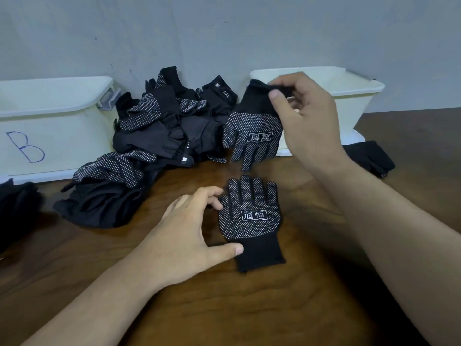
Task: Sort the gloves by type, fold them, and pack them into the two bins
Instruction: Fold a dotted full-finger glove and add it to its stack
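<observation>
Dim, soft light casts faint shadows on the table [249,308], with wide-angle bending at the edges.

Between the left bin [50,116] and right bin [354,101] lies the glove pile [154,136], a flat glove [252,221] before it.

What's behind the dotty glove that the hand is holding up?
Behind the held glove, pinched at its cuff by the right hand, stands the right white bin. The glove and hand cover the bin's left front, so anything there is hidden.
</observation>
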